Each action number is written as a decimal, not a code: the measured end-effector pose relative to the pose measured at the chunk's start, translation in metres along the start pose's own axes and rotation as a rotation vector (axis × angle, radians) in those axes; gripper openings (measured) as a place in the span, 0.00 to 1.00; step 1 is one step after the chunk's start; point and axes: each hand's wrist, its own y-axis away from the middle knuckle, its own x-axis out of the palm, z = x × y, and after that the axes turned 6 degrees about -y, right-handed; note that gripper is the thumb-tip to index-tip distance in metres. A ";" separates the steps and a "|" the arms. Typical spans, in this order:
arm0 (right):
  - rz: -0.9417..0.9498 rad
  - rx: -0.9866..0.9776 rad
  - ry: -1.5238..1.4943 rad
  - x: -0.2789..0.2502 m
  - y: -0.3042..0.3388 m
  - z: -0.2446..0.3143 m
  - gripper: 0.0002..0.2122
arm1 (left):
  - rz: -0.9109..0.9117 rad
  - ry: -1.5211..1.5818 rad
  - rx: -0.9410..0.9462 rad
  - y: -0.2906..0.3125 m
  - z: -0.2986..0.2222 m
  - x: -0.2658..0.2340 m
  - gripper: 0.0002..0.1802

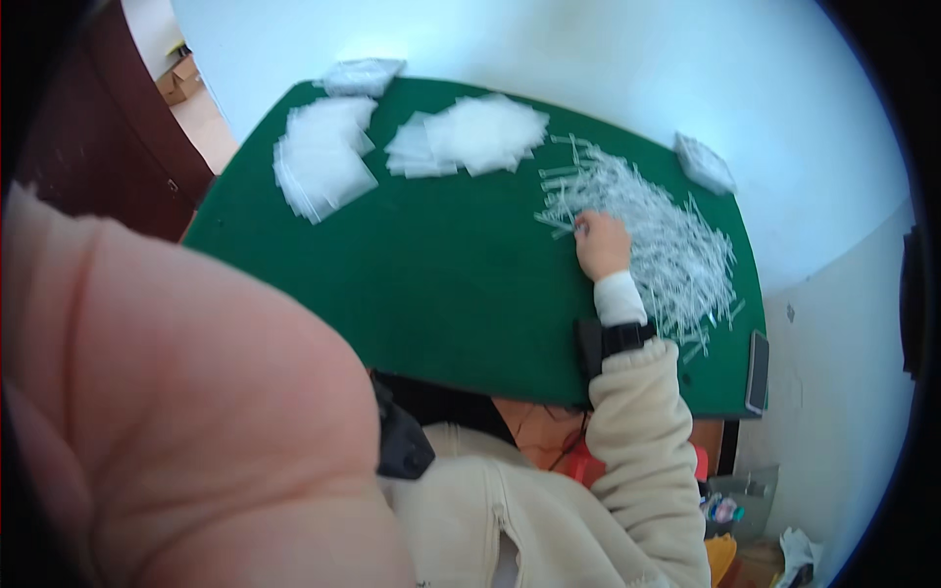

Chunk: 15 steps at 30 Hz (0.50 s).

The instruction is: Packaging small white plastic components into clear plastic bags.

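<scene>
Room: pale blue-white wall behind, a dark wooden door at the far left, a cardboard box on the floor beyond it.
Table: a green table fills the middle of the view, its edges bowed by the lens.
Left hand: the left hand is right up against the camera, a huge blurred palm covering the lower left; how its fingers stand cannot be told, and nothing shows in it.
Right hand: the right hand reaches out across the table in a cream fleece sleeve, a white cuff and a black wrist strap showing.
Fingers: bunched narrow, tips down on the left edge of the heap; whether they pinch a piece cannot be told.
Clear sticks: a big loose heap of thin clear sticks sprawls over the right part of the table, just beyond and beside the right hand.
Bags: fanned stacks of clear plastic bags lie at the far left, another spread in the far middle, smaller stacks at the back edge and the far right corner.
Phone: a dark phone lies at the table's near right edge.
</scene>
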 end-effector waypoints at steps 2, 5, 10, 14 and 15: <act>0.018 0.011 0.002 -0.007 0.000 0.003 0.03 | 0.019 0.007 -0.064 0.001 0.000 0.000 0.29; 0.017 0.023 -0.003 -0.007 0.002 0.004 0.03 | 0.049 0.024 -0.101 0.003 0.016 0.005 0.29; 0.020 0.032 -0.004 -0.012 0.001 0.025 0.01 | 0.112 0.047 -0.098 -0.017 0.024 0.011 0.29; -0.066 0.035 -0.016 -0.014 0.009 0.007 0.00 | 0.127 0.023 -0.347 0.024 0.000 0.037 0.24; -0.093 -0.001 -0.050 -0.013 0.008 0.013 0.01 | 0.222 0.016 -0.491 0.037 0.005 0.041 0.20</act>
